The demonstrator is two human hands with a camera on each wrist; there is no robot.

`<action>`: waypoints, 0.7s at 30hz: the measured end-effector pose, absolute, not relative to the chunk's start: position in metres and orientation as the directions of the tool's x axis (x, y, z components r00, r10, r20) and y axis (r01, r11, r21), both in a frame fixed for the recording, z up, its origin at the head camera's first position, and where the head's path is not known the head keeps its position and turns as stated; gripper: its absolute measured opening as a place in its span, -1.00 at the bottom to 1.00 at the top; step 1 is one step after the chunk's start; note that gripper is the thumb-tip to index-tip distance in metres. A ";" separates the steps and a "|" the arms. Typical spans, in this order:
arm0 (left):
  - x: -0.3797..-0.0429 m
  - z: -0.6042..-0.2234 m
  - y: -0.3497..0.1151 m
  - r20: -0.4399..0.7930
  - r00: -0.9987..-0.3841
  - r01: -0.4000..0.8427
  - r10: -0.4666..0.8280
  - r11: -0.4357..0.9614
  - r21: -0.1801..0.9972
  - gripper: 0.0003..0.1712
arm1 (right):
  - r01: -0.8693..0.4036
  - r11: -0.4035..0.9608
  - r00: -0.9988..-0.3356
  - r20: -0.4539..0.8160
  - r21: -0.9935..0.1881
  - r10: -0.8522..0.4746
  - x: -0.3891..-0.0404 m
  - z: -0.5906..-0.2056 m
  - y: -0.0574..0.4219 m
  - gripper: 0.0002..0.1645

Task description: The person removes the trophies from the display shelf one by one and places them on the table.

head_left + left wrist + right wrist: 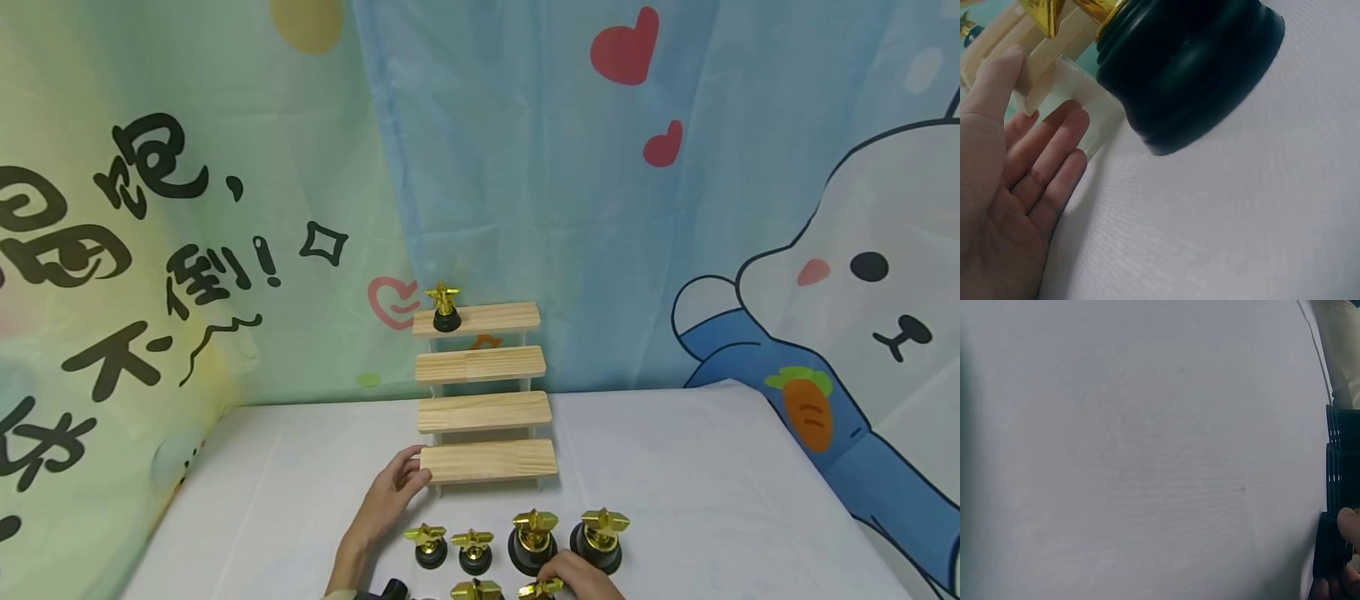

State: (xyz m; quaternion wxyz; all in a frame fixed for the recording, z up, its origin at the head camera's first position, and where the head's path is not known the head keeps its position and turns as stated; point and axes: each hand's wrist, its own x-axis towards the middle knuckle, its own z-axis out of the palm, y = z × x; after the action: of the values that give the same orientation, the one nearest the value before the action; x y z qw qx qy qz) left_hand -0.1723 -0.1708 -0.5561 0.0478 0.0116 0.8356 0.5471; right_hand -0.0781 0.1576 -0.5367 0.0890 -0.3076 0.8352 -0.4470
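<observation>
A tiered wooden display stand (486,414) stands at the back of the table. My left hand (393,492) holds the left end of its lowest plank; in the left wrist view the thumb lies against the wood and the other fingers sit below it. A small gold star trophy (446,320) with a black base stands on the top plank, at the left. Toward the front, my right hand (581,577) is at a gold-topped trophy (538,590), partly cut off by the frame. The right wrist view shows thumb and fingers pinching a black base (1330,547).
Behind the right hand stand two larger trophies (600,542). Two smaller trophies (431,548) are to their left, and another trophy (477,591) is at the bottom edge. A black trophy base (1191,69) looms close in the left wrist view. A printed curtain (525,167) hangs behind the white-covered table (675,500).
</observation>
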 end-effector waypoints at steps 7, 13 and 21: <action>-0.172 -0.555 -0.170 -0.068 -0.995 -0.034 0.069 0.404 0.914 -0.28 | -0.491 0.439 -0.794 0.180 -0.752 -0.580 -0.075 -0.539 0.156 -0.79; -0.172 -0.553 -0.170 -0.071 -0.995 -0.035 0.075 0.398 0.917 -0.28 | -0.459 0.460 -0.815 0.154 -0.760 -0.559 -0.073 -0.540 0.156 -0.77; -0.173 -0.554 -0.171 -0.071 -0.995 -0.036 0.072 0.405 0.914 -0.27 | -0.434 0.460 -0.845 0.172 -0.774 -0.507 -0.069 -0.529 0.161 -0.71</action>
State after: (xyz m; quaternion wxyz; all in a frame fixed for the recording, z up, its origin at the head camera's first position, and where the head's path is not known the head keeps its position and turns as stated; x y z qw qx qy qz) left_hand -0.1729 -0.1706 -0.5540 0.0494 0.0105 0.8366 0.5455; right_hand -0.0686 0.1610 -0.5291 0.0412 -0.2757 0.8535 -0.4403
